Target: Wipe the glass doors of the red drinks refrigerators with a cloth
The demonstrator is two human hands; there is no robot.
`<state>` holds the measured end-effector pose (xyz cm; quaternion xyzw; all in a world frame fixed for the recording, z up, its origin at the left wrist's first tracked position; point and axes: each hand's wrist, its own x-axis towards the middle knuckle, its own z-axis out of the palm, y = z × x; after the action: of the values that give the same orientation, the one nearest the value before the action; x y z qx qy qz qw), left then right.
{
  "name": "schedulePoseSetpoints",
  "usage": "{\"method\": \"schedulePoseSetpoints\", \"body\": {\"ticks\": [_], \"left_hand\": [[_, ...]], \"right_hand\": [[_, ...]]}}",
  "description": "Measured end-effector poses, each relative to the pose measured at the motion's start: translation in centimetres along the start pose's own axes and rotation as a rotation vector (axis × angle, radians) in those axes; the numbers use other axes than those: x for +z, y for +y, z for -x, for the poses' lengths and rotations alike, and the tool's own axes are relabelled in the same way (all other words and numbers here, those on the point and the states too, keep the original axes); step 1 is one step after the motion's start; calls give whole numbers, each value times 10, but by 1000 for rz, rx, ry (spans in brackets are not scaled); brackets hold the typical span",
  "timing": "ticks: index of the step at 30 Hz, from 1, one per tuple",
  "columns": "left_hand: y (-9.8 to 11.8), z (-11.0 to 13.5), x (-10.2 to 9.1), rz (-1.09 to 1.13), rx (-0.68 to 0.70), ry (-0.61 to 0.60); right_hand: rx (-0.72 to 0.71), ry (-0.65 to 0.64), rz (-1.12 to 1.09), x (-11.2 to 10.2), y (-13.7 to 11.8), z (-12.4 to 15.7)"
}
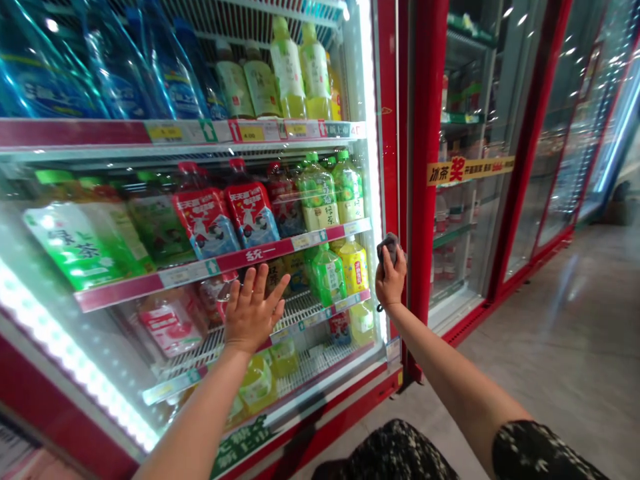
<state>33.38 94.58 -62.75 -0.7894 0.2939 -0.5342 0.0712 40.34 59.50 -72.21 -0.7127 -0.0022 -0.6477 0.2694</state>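
Observation:
My left hand is raised in front of the drinks fridge, fingers spread and holding nothing. I cannot tell whether its palm touches the glass. Bunched in my right hand is a dark grey cloth, at the bright lit right edge of the fridge front beside the red frame. Behind my left hand are shelves of bottles: red-labelled bottles, a large green tea bottle and a green bottle. My left forearm hides part of the lower shelves.
Blue bottles fill the upper left shelf. To the right stands another red-framed glass-door fridge with a yellow strip across it. Grey floor runs along the fridges. My patterned dark clothing shows at the bottom.

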Motion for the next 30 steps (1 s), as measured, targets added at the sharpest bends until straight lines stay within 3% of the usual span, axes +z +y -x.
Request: {"method": "schedulePoseSetpoints", "body": {"ticks": [3, 9, 16, 23, 25, 30], "left_hand": [[0, 0, 1, 22, -7, -3], [-1, 1, 1, 43, -21, -27], [-1, 1, 1, 33, -12, -19], [-1, 1, 4, 38, -17, -14], [-1, 1, 4, 43, -13, -12], [0, 0, 2, 24, 3, 0]], "right_hand": [[-43, -40, -13, -2, 1, 11], [-29, -58, 2, 10, 4, -33], [-54, -109, 51, -9, 22, 33], [-15, -77, 38, 9, 26, -9], [-7, -95, 38, 4, 23, 14], [35, -228, 8, -18, 27, 108]]}}
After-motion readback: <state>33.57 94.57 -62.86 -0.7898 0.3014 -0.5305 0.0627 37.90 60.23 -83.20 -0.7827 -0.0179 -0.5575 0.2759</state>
